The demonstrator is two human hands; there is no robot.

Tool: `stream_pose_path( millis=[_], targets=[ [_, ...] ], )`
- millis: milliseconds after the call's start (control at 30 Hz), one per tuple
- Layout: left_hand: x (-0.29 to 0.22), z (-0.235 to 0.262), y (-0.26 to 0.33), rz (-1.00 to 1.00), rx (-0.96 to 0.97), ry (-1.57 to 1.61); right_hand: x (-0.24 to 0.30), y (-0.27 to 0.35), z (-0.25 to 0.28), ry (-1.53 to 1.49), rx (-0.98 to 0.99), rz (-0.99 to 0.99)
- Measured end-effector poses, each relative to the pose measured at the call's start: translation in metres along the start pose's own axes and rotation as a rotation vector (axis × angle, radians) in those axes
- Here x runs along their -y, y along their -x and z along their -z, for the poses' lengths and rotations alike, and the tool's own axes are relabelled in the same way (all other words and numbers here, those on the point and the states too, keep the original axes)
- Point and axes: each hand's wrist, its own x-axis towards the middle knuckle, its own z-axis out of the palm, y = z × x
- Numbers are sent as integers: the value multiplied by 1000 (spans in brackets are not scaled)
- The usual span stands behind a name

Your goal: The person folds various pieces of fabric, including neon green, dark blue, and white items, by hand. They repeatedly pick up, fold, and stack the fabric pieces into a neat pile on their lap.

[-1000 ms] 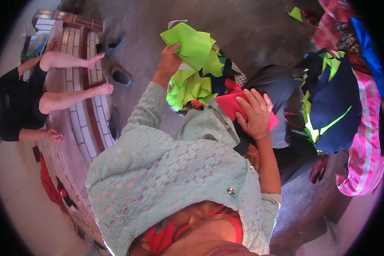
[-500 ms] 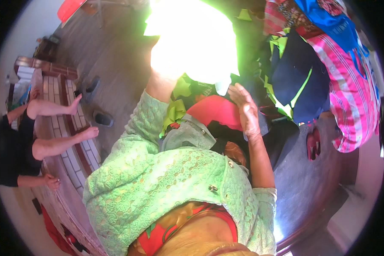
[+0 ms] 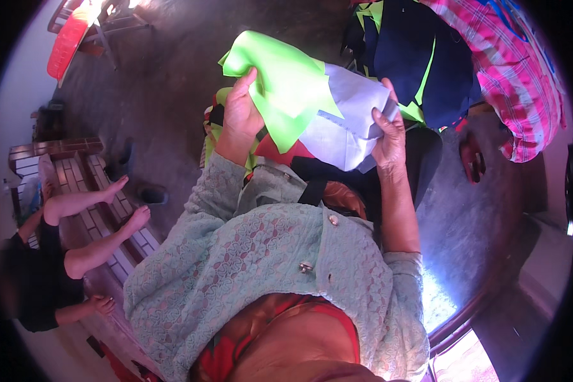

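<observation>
Hands seemingly half-closed on cloth

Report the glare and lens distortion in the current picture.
In the head view, glare washes out a patch of floor at lower right; in the head view, the lime-green cloth and pale grey cloth look bright, yet their outlines stay readable; in the head view, the fisheye image ends in black corners.

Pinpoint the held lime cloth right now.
Head view, upper centre: the lime cloth is in the person's left hand, its right edge overlapping the pale cloth gripped by the right hand.
</observation>
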Motion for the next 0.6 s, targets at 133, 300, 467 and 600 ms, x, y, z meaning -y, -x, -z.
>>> stream_pose_path(
  millis=[133,300,467,600],
  targets=[
    [6,10,2,-5,-88,-9,3,-3,10,141,-73,57],
    [14,35,0,-21,-199,-160,-2,-6,24,151,-191,-63],
    [19,59,0,-14,-371,-206,-21,-11,51,122,-280,-282],
    [21,65,1,-118,-399,-294,-27,-12,55,173,-276,-311]
  ],
)
